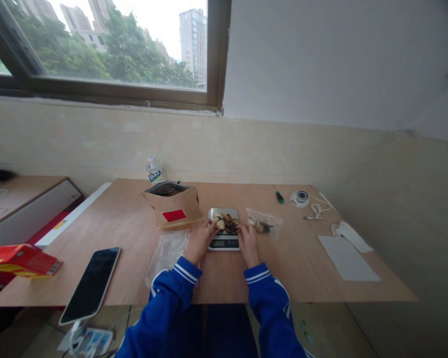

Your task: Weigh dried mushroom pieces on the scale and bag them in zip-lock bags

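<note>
A small silver kitchen scale (224, 244) lies in the middle of the table, with a pile of dried mushrooms (228, 223) on its plate. From the left, my left hand (200, 239) reaches in, its bent fingertips against the mushrooms. On the other side, my right hand (248, 243) touches the pile's right edge with its fingers slightly apart. Neither hand visibly lifts anything. Just right of the scale rests a clear bag (275, 222) with more dark and pale pieces inside. A flat, clear plastic bag (166, 253) lies beside my left wrist.
Behind my left hand stands an open brown paper pouch (177, 203) with a red label. A bottle (154, 170) stands by the wall. At left are a tablet (91, 283) and a red box (22, 260). A screwdriver (280, 197), white round device (301, 198) and paper (347, 258) lie at right.
</note>
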`<state>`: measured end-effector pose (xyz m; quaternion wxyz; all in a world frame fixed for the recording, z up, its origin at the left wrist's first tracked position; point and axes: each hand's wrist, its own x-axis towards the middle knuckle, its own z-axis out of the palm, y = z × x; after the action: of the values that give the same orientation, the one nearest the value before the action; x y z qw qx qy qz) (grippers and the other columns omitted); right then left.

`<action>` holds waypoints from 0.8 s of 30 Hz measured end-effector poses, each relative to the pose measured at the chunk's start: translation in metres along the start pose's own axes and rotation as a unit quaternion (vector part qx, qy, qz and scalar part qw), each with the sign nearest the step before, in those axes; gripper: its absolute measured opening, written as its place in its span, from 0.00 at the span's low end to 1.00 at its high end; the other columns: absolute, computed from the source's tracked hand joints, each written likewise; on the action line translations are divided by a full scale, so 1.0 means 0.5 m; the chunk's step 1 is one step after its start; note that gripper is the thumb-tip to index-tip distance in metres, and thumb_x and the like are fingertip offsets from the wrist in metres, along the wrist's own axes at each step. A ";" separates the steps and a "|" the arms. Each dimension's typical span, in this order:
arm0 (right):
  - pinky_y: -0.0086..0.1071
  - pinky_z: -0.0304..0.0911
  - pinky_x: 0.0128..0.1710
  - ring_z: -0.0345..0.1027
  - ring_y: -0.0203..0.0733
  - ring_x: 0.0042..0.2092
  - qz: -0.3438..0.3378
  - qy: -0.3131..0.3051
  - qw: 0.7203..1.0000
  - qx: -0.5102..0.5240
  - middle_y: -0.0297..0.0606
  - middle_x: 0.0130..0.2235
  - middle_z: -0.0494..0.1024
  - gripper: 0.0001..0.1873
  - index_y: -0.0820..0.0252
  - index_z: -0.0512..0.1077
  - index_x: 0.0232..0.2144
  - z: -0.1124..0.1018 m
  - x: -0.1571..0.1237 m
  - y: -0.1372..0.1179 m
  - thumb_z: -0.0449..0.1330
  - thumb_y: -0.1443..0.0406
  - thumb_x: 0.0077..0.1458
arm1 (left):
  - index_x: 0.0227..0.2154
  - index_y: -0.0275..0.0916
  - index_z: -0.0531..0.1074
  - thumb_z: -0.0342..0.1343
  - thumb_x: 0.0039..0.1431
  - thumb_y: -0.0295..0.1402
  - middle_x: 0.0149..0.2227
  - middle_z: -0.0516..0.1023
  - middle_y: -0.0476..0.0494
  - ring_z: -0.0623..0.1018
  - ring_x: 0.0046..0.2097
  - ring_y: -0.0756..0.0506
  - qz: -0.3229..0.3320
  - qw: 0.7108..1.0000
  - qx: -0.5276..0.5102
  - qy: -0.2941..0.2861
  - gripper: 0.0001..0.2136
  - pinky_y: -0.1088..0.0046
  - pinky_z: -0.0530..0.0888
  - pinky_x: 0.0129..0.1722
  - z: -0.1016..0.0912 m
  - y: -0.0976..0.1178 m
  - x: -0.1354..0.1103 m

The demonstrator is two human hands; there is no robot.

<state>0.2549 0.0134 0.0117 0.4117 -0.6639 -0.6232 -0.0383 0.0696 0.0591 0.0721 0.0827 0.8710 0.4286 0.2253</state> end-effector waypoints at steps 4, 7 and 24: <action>0.44 0.61 0.45 0.61 0.48 0.44 -0.020 -0.021 0.999 -0.027 0.46 0.44 0.66 0.19 0.59 0.72 0.42 0.000 -0.007 0.001 0.48 0.74 0.52 | 0.38 0.41 0.71 0.48 0.60 0.35 0.43 0.71 0.42 0.71 0.45 0.44 0.003 1.000 -0.007 0.004 0.08 0.68 0.68 0.43 0.006 -0.008 0.001; 0.46 0.59 0.48 0.60 0.48 0.48 -0.012 -0.026 0.999 -0.014 0.46 0.49 0.62 0.24 0.57 0.69 0.49 -0.015 -0.020 -0.009 0.47 0.74 0.51 | 0.41 0.42 0.70 0.49 0.59 0.34 0.46 0.70 0.42 0.71 0.47 0.43 0.007 0.999 -0.024 0.021 0.09 0.66 0.67 0.45 -0.003 -0.009 -0.007; 0.42 0.60 0.44 0.63 0.47 0.41 0.195 0.090 0.973 0.088 0.43 0.36 0.69 0.14 0.60 0.71 0.36 -0.082 -0.157 0.081 0.48 0.67 0.50 | 0.35 0.39 0.69 0.43 0.59 0.30 0.37 0.70 0.42 0.73 0.40 0.44 -0.121 0.982 -0.113 0.086 0.09 0.63 0.71 0.42 0.024 -0.132 -0.190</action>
<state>0.2915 -0.0689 -0.0257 0.5229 -0.7274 -0.4429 0.0380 -0.0222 0.0259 0.0088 0.1699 0.7750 0.5084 0.3347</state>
